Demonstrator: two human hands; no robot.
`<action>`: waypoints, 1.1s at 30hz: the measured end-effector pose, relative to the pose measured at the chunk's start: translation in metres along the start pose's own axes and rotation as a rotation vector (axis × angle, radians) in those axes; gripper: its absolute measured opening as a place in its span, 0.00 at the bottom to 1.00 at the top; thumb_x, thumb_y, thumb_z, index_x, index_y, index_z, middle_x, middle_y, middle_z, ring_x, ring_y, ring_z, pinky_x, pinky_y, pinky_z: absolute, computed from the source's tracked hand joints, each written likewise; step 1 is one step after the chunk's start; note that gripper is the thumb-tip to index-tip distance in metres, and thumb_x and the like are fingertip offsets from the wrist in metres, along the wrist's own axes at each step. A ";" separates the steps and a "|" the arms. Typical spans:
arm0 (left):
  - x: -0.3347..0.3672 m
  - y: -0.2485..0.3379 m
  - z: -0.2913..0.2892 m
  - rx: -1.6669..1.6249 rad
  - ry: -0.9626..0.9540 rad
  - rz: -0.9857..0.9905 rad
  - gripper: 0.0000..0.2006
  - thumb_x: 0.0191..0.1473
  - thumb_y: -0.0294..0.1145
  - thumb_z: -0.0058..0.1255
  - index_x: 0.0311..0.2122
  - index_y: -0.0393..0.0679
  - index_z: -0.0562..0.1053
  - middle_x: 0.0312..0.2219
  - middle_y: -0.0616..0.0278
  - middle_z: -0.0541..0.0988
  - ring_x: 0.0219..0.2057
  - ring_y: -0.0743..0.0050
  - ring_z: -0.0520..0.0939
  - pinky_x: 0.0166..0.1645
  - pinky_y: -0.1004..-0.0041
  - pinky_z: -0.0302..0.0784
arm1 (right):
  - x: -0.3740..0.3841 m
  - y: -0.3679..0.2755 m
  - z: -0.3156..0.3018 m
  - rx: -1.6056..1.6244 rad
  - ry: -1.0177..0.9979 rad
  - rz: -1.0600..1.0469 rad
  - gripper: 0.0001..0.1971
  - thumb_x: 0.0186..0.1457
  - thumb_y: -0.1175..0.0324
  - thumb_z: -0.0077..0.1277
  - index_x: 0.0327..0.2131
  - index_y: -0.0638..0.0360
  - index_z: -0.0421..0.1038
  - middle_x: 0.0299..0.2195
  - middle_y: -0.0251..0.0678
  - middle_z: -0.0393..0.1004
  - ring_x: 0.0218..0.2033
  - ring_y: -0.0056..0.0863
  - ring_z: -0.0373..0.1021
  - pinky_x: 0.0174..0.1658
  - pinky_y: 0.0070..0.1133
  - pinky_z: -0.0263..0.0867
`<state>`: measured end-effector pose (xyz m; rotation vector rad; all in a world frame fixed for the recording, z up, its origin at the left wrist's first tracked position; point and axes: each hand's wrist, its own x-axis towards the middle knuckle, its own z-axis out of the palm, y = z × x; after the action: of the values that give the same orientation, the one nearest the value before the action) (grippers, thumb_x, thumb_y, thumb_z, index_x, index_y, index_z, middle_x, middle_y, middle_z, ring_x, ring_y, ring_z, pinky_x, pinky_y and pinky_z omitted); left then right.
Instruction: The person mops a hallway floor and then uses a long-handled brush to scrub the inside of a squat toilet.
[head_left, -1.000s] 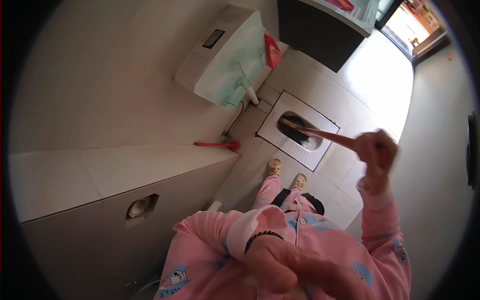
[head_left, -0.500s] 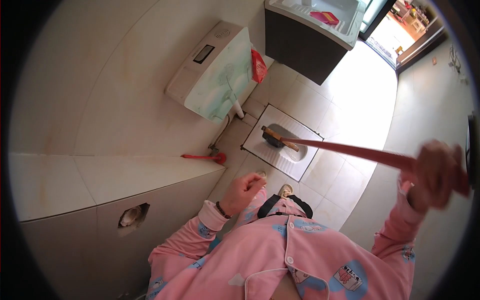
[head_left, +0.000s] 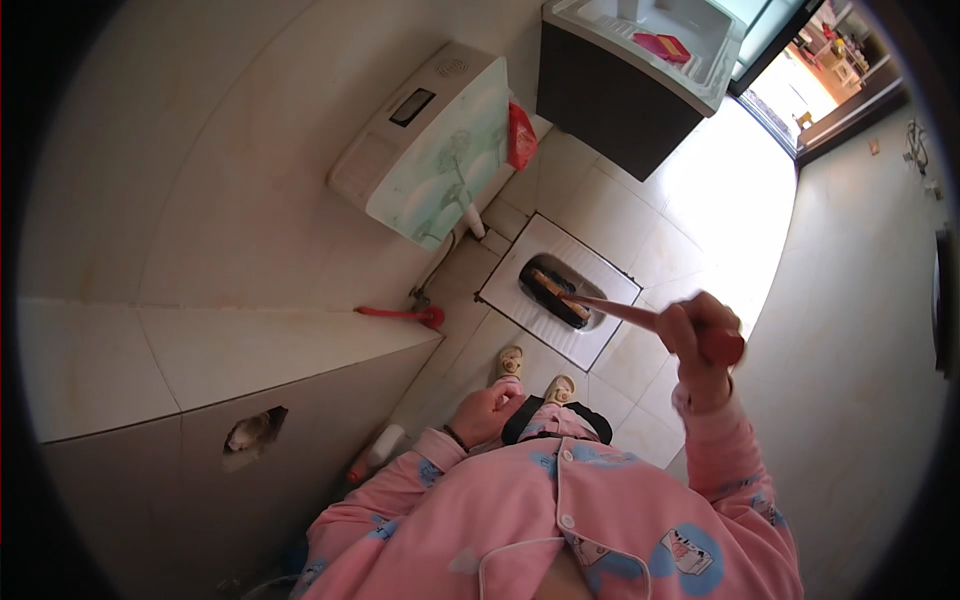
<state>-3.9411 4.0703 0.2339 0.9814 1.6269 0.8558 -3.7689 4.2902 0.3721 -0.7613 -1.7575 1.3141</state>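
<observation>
Down in the squat toilet [head_left: 522,318] sits the head of the long-handled brush [head_left: 620,310]; I judge work begun, the remainder unclear. My right hand [head_left: 697,335] grips the brush; whether my left hand [head_left: 484,416] holds anything, I can't tell.

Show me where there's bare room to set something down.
Bare room: the tiled ledge left of the red tool, and the floor between squat toilet and dark cabinet. Crowded: the basin, holding the brush gripped by the right hand, and below the ledge, where a white container sits.
</observation>
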 end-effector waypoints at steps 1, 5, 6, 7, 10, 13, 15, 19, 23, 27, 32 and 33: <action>0.001 -0.013 0.002 -0.008 0.047 -0.037 0.15 0.51 0.42 0.47 0.29 0.37 0.71 0.11 0.69 0.64 0.15 0.85 0.62 0.19 0.78 0.57 | -0.006 0.006 -0.001 0.098 0.048 -0.010 0.11 0.49 0.76 0.47 0.16 0.61 0.62 0.10 0.28 0.64 0.11 0.13 0.59 0.16 0.12 0.53; 0.006 -0.010 0.002 0.018 0.033 -0.037 0.13 0.51 0.39 0.49 0.30 0.37 0.70 0.11 0.70 0.63 0.14 0.87 0.60 0.18 0.79 0.55 | -0.018 0.063 -0.009 -0.205 -0.166 -0.094 0.10 0.49 0.79 0.43 0.17 0.60 0.59 0.11 0.27 0.62 0.13 0.14 0.56 0.17 0.13 0.51; 0.007 -0.008 0.000 0.087 0.034 -0.031 0.12 0.51 0.38 0.48 0.30 0.38 0.69 0.11 0.70 0.63 0.15 0.87 0.60 0.18 0.79 0.55 | -0.009 0.042 -0.009 -0.201 -0.176 -0.111 0.10 0.49 0.79 0.43 0.17 0.60 0.59 0.11 0.27 0.62 0.13 0.14 0.56 0.17 0.13 0.51; 0.002 -0.009 -0.002 0.038 0.049 -0.093 0.12 0.51 0.38 0.49 0.30 0.38 0.70 0.11 0.70 0.64 0.15 0.87 0.61 0.19 0.79 0.56 | -0.010 0.020 -0.005 -0.156 -0.152 -0.052 0.10 0.49 0.79 0.43 0.17 0.60 0.59 0.11 0.27 0.62 0.13 0.13 0.56 0.17 0.13 0.51; -0.002 -0.025 0.002 -0.013 0.132 -0.084 0.12 0.50 0.38 0.49 0.30 0.38 0.70 0.12 0.69 0.66 0.15 0.86 0.63 0.20 0.79 0.59 | -0.021 0.024 0.001 -0.038 -0.046 -0.026 0.11 0.49 0.80 0.42 0.16 0.60 0.56 0.11 0.26 0.61 0.13 0.12 0.55 0.17 0.13 0.50; 0.004 -0.016 0.009 -0.009 0.046 -0.044 0.11 0.50 0.37 0.49 0.30 0.38 0.70 0.13 0.69 0.68 0.15 0.86 0.64 0.20 0.79 0.60 | -0.030 0.097 -0.023 -0.153 0.019 -0.068 0.12 0.50 0.78 0.41 0.16 0.58 0.54 0.11 0.27 0.59 0.13 0.14 0.54 0.16 0.14 0.48; 0.010 -0.009 0.009 0.068 -0.005 -0.035 0.10 0.49 0.35 0.50 0.30 0.39 0.70 0.10 0.70 0.64 0.14 0.85 0.61 0.19 0.79 0.58 | 0.001 0.068 -0.058 0.118 0.021 0.074 0.08 0.49 0.76 0.40 0.18 0.59 0.60 0.15 0.28 0.60 0.16 0.18 0.56 0.21 0.15 0.52; 0.007 -0.027 0.002 0.110 0.053 -0.097 0.10 0.45 0.36 0.52 0.31 0.43 0.70 0.14 0.62 0.72 0.17 0.71 0.73 0.23 0.73 0.68 | 0.035 -0.053 -0.093 0.128 -0.061 -0.282 0.09 0.53 0.71 0.40 0.22 0.53 0.52 0.13 0.26 0.53 0.13 0.17 0.49 0.17 0.16 0.46; 0.012 -0.019 -0.001 0.141 0.046 -0.073 0.09 0.45 0.35 0.52 0.31 0.43 0.70 0.16 0.61 0.72 0.18 0.71 0.73 0.24 0.74 0.68 | 0.028 -0.144 -0.097 -0.037 -0.223 -0.507 0.10 0.55 0.66 0.37 0.22 0.51 0.53 0.12 0.26 0.54 0.10 0.17 0.50 0.18 0.14 0.47; 0.009 -0.024 -0.001 0.132 -0.002 -0.140 0.09 0.45 0.35 0.52 0.31 0.43 0.70 0.16 0.62 0.72 0.17 0.70 0.72 0.25 0.74 0.68 | 0.016 -0.018 -0.049 0.043 0.085 -0.008 0.11 0.52 0.71 0.43 0.19 0.56 0.57 0.12 0.26 0.57 0.13 0.15 0.52 0.19 0.14 0.50; 0.021 -0.035 0.004 0.190 0.009 0.034 0.11 0.45 0.35 0.53 0.30 0.39 0.70 0.15 0.65 0.68 0.15 0.77 0.65 0.21 0.76 0.62 | 0.003 0.059 -0.026 -0.189 0.007 0.115 0.11 0.48 0.76 0.50 0.16 0.61 0.61 0.10 0.26 0.60 0.13 0.12 0.53 0.17 0.14 0.49; 0.015 -0.041 0.003 0.190 0.011 0.013 0.11 0.45 0.35 0.53 0.30 0.39 0.70 0.15 0.65 0.68 0.15 0.77 0.65 0.21 0.76 0.62 | 0.003 0.033 -0.017 -0.155 0.020 0.109 0.12 0.48 0.76 0.50 0.15 0.63 0.60 0.09 0.26 0.60 0.12 0.12 0.53 0.17 0.14 0.50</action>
<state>-3.9487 4.0667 0.1915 1.1212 1.7365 0.7253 -3.7559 4.3104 0.3437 -0.9651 -1.8401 1.2464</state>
